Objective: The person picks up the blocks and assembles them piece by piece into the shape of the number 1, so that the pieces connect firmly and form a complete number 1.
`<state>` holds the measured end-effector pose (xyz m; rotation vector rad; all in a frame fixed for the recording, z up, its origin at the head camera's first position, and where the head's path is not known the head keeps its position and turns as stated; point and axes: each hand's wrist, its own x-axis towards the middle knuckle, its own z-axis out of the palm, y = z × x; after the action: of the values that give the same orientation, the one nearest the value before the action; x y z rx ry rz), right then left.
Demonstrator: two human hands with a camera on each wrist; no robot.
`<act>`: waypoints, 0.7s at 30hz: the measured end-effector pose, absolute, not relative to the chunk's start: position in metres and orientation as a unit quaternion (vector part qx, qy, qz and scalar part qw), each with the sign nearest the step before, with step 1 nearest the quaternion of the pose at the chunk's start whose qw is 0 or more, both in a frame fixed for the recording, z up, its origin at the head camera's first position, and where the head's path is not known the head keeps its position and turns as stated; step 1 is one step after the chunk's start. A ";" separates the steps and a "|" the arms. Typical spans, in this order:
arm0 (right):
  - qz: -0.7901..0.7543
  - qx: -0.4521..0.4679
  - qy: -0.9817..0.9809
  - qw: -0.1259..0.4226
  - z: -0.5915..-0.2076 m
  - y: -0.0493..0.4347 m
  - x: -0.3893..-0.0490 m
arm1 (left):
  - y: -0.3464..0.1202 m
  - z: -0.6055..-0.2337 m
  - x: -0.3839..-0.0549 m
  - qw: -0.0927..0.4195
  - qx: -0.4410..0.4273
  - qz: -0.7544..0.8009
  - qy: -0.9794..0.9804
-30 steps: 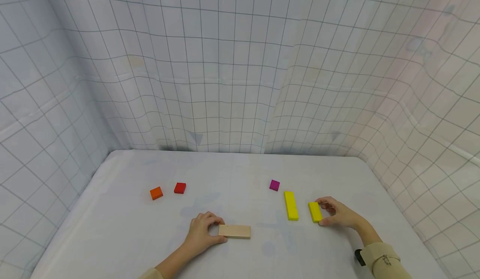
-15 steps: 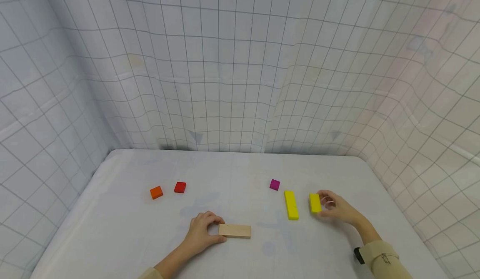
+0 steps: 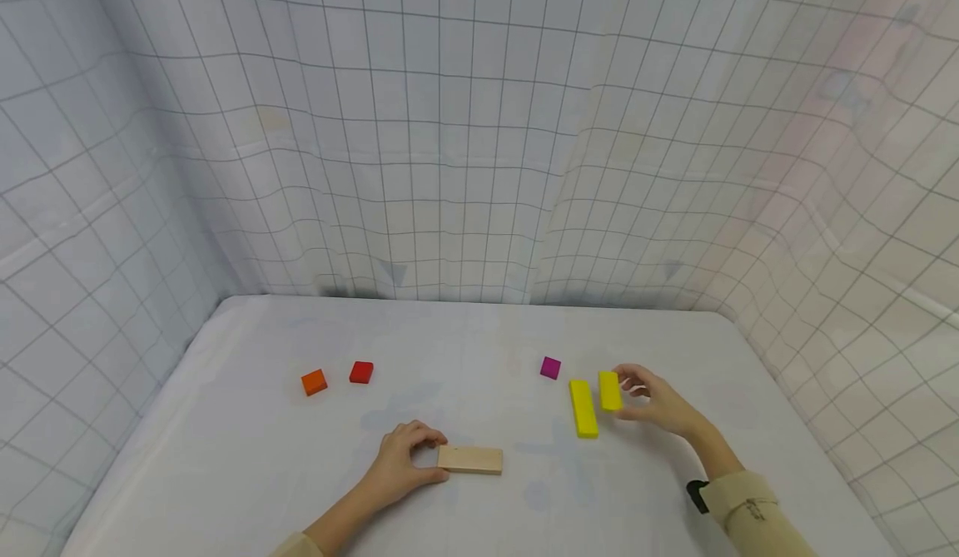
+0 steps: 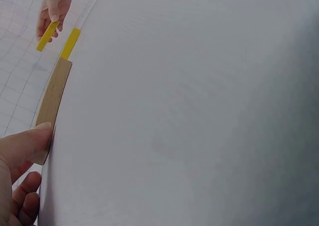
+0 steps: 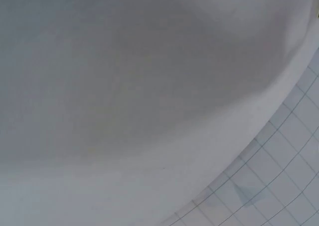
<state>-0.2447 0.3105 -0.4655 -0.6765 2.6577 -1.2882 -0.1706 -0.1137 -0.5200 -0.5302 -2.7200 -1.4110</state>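
My left hand (image 3: 400,465) pinches the left end of a plain wooden block (image 3: 474,460) between thumb and fingers, and the block lies flat on the table. The left wrist view shows the thumb across this wooden block (image 4: 54,96). Over at the right, my right hand (image 3: 659,401) pinches a short yellow block (image 3: 610,391) by its right side. That block appears lifted off the table, just right of a longer yellow block (image 3: 583,410). The right wrist view catches neither the right hand nor its block clearly.
A purple cube (image 3: 550,367) sits behind the long yellow block. Farther left lie an orange block (image 3: 314,382) and a red block (image 3: 361,372). The white-covered table (image 3: 449,340) ends at a gridded curtain (image 3: 464,166) behind and on both sides.
My right hand has raised the short yellow block and carried it leftward, closer to the long yellow block. The left hand and the wooden block have stayed put.
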 end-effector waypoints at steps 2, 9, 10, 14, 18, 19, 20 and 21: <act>-0.423 -0.225 0.876 0.055 -0.464 0.303 -0.246 | -0.114 -0.520 -0.170 0.015 -0.172 -0.455 -0.874; -0.416 -0.217 0.881 0.063 -0.467 0.278 -0.252 | -0.116 -0.519 -0.169 0.016 -0.172 -0.460 -0.871; -0.417 -0.218 0.880 0.065 -0.467 0.275 -0.252 | -0.116 -0.519 -0.169 0.014 -0.170 -0.460 -0.871; -0.416 -0.221 0.879 0.075 -0.465 0.261 -0.254 | -0.117 -0.520 -0.169 0.016 -0.175 -0.460 -0.870; -0.420 -0.225 0.876 0.081 -0.463 0.247 -0.255 | -0.117 -0.520 -0.169 0.020 -0.180 -0.459 -0.870; -0.421 -0.226 0.875 0.083 -0.462 0.243 -0.255 | -0.117 -0.521 -0.169 0.021 -0.181 -0.459 -0.869; -0.419 -0.228 0.875 0.083 -0.462 0.240 -0.256 | -0.117 -0.521 -0.169 0.020 -0.181 -0.460 -0.869; -0.418 -0.230 0.875 0.083 -0.462 0.237 -0.256 | -0.117 -0.520 -0.169 0.019 -0.180 -0.461 -0.868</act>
<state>-0.2561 0.2366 -0.4621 -0.6881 2.6115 -1.2491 -0.1694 -0.1173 -0.5201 -0.5595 -2.6958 -1.4321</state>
